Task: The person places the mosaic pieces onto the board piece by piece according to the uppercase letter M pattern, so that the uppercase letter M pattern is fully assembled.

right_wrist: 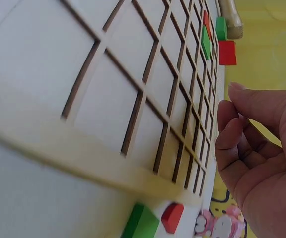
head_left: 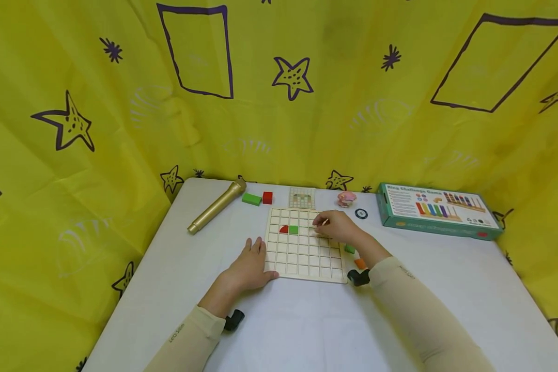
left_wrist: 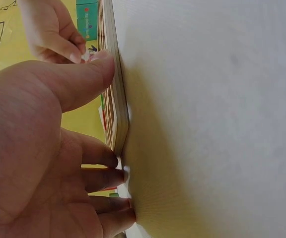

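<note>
A pale wooden grid board (head_left: pixel 307 258) lies on the white table. A red quarter-round piece (head_left: pixel 284 229) and a green square piece (head_left: pixel 294 230) sit side by side in its upper-left cells. My left hand (head_left: pixel 247 266) rests at the board's lower-left corner, fingers along the left side and the thumb against the front edge in the left wrist view. Above the board's upper right, my right hand (head_left: pixel 336 226) hovers with loosely bent fingers. In the right wrist view no piece shows between its thumb (right_wrist: pixel 254 101) and forefinger.
Behind the board are a gold microphone (head_left: pixel 216 207), green block (head_left: pixel 251 199), red block (head_left: pixel 267 198), pattern card (head_left: pixel 302 198), pink toy (head_left: pixel 346 199) and round disc (head_left: pixel 361 213). A game box (head_left: pixel 442 211) stands right. An orange block (head_left: pixel 360 264) lies by the right forearm.
</note>
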A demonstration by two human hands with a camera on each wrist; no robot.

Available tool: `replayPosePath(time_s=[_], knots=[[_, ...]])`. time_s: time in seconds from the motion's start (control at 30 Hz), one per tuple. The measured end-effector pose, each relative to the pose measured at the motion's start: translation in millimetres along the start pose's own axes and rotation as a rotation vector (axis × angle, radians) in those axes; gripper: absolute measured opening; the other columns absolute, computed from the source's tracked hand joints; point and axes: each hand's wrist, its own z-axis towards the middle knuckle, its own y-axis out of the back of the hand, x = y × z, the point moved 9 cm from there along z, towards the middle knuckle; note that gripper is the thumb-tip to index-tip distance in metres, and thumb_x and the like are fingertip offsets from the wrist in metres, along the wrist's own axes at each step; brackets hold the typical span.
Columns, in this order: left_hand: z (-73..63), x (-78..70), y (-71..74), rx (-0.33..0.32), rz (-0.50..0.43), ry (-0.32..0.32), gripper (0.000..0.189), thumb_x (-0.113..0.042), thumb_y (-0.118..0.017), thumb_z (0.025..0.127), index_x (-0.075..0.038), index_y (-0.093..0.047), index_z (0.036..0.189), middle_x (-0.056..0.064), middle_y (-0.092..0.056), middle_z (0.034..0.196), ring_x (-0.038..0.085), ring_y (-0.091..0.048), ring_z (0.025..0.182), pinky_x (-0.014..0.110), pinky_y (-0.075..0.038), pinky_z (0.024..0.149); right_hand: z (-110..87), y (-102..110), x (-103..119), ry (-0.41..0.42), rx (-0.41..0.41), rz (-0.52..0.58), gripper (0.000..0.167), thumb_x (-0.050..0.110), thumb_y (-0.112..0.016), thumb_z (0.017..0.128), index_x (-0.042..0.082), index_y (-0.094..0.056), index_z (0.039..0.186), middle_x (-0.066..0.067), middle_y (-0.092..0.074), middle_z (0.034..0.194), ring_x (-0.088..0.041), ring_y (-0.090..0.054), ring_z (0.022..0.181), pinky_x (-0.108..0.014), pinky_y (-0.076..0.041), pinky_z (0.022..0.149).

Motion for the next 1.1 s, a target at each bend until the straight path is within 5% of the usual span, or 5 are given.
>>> replayPosePath(time_s=[0.6, 1.1], knots=[[-0.3, -2.1, 1.3, 0.0, 0.016, 0.0, 0.094, -0.052, -0.064, 0.095, 0.013, -0.027, 0.152, 0.028, -0.021, 0.161, 0.048, -0.015, 0.149, 0.049, -0.024, 0.119, -49.9, 24, -37, -0.084, -0.044, 0.0, 0.013, 0.015, -0.071, 0.095, 0.006, -0.072, 0.105, -0.006, -0.066, 0.098, -0.023, -0.057, 0.086, -0.034, -0.05, 0.077], [0.9, -1.3, -0.3, 0.007, 0.016, -0.002, 0.095, -0.052, -0.064, 0.095, 0.013, -0.025, 0.153, 0.028, -0.019, 0.162, 0.048, -0.013, 0.149, 0.049, -0.025, 0.118, -87.6, 29, -68, -0.172, -0.004, 0.012, 0.012, 0.015, -0.071, 0.095, 0.007, -0.072, 0.104, -0.004, -0.065, 0.094, -0.022, -0.057, 0.084, -0.034, -0.051, 0.076]])
